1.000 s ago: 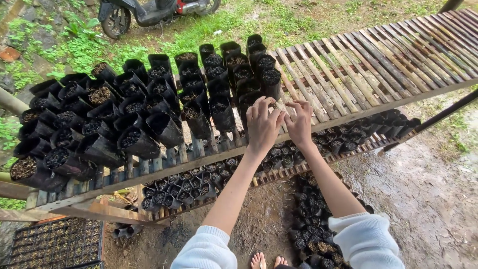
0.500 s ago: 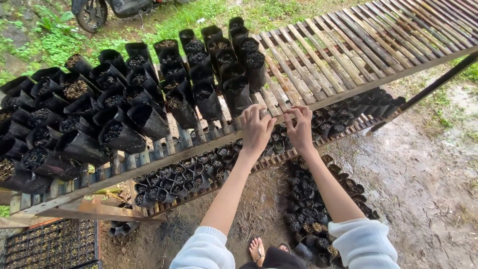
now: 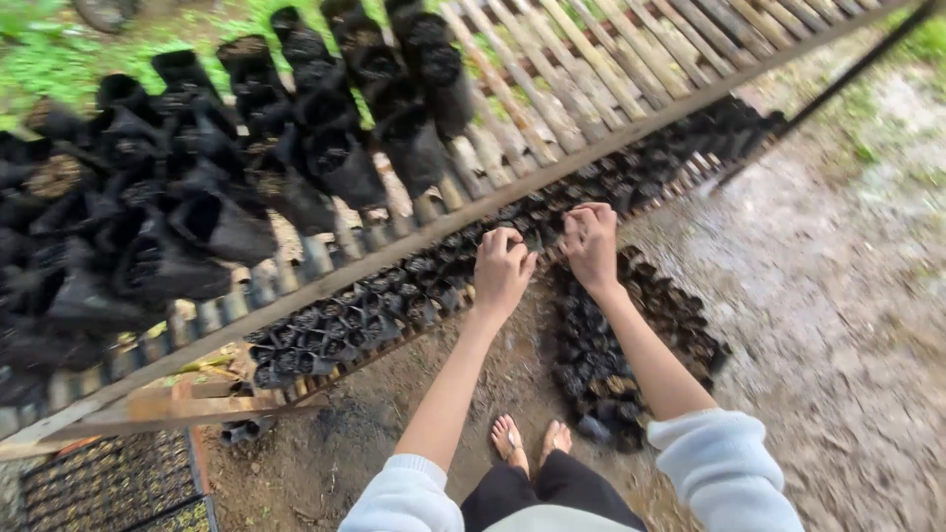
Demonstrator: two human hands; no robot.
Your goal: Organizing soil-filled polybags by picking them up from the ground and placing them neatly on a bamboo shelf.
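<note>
Slatted wooden counter [image 3: 631, 74] now higher in view, black soil-filled nursery bags [image 3: 296, 167] massed on its left part. Lower rack of small black bags [image 3: 394, 296] under its front edge, more on the muddy ground [image 3: 838, 296]. Both hands drawn back off the slats since a second ago: left hand [image 3: 503, 271] and right hand [image 3: 591, 241] loosely curled, empty, just before the front edge, near the lower bags.

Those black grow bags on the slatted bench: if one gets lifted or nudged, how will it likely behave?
The black grow bags look like thin soft plastic with crumpled, sagging rims, so one would probably flex rather than hold shape. Several lean on neighbours across the slatted bench, so a nudge could tip one. Some show soil inside, so those are likely heavy for their size. Left hand and right hand hold none.
</note>
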